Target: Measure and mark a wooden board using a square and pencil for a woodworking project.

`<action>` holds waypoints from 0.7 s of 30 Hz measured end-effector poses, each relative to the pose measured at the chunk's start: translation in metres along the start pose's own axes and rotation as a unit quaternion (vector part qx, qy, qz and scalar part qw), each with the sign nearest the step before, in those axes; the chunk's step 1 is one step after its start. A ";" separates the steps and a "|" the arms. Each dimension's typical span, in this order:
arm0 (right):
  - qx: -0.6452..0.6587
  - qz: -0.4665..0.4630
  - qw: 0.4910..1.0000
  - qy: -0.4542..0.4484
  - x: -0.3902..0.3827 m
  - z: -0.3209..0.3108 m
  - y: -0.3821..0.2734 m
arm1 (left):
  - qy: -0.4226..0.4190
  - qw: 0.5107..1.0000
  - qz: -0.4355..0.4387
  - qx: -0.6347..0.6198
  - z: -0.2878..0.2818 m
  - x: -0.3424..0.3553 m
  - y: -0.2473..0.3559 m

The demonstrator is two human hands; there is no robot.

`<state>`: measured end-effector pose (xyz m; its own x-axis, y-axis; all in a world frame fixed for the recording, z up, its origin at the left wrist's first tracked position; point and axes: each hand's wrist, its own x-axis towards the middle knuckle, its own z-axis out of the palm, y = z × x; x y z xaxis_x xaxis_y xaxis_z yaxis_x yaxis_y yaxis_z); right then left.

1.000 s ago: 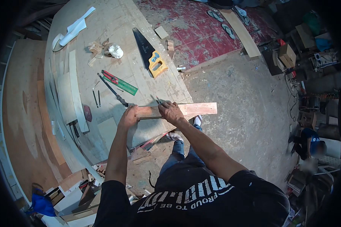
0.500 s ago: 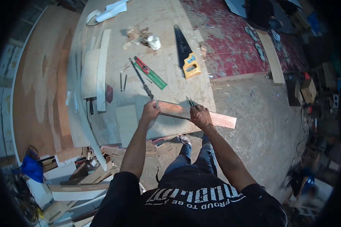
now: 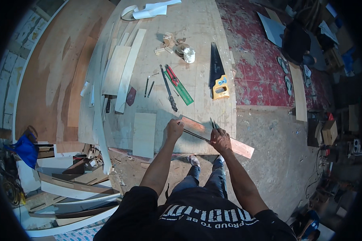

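Note:
A reddish wooden board (image 3: 243, 148) lies slantwise across the table's near right corner, its right end sticking out past the edge. My left hand (image 3: 175, 130) is closed at the board's left end, gripping a thin dark strip (image 3: 196, 135) that runs along the board's near side. Resting over the board's middle, my right hand (image 3: 220, 140) is closed with fingers bent; a slim dark pointed tool (image 3: 212, 123) sticks up from it. Whether that tool is a pencil I cannot make out. The strip's right end disappears beneath my right hand.
On the table lie a yellow-handled handsaw (image 3: 220, 80), a green-and-red flat packet (image 3: 179, 85), a dark rod (image 3: 169, 88), a pale board (image 3: 144, 134) and long wood strips (image 3: 132, 70). Offcuts (image 3: 80, 180) are heaped at lower left. A person (image 3: 297, 42) crouches at far right.
The view has shifted, so the table and everything on it appear lower and further right. Both hands keep nearly the same hold on the strip and board.

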<state>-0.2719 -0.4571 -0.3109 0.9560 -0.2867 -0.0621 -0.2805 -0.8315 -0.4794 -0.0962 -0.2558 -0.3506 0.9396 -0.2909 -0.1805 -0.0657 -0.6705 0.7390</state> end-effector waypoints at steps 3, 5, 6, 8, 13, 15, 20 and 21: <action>-0.001 0.009 0.998 -0.068 0.009 0.010 0.004 | 0.054 0.998 0.015 0.024 0.001 0.001 -0.004; 0.015 -0.046 0.998 0.033 0.011 0.013 0.007 | 0.030 0.998 -0.007 0.049 -0.001 -0.004 0.000; 0.010 -0.056 0.998 0.034 0.016 0.015 0.011 | -0.002 0.997 -0.026 0.077 -0.002 -0.001 0.003; 0.025 -0.085 0.996 0.022 0.030 0.013 0.019 | 0.035 0.997 -0.058 0.041 0.001 -0.005 0.004; 0.026 -0.125 0.991 -0.042 0.065 -0.004 0.019 | 0.011 0.993 -0.118 -0.003 -0.005 0.000 0.000; 0.035 -0.134 0.989 -0.042 0.072 -0.007 0.018 | 0.030 0.992 -0.126 -0.004 -0.002 0.004 -0.003; 0.050 -0.139 0.988 -0.053 0.078 -0.011 0.020 | 0.044 0.986 -0.162 0.005 0.002 0.011 -0.001; 0.053 -0.142 0.987 -0.055 0.080 -0.011 0.019 | 0.045 0.985 -0.166 0.002 0.002 0.013 0.000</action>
<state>-0.2021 -0.5010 -0.3156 1.0000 0.0078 -0.0038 0.0042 -0.8148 -0.5797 -0.0848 -0.2610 -0.3544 0.9353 0.0058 -0.3538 0.2489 -0.7214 0.6462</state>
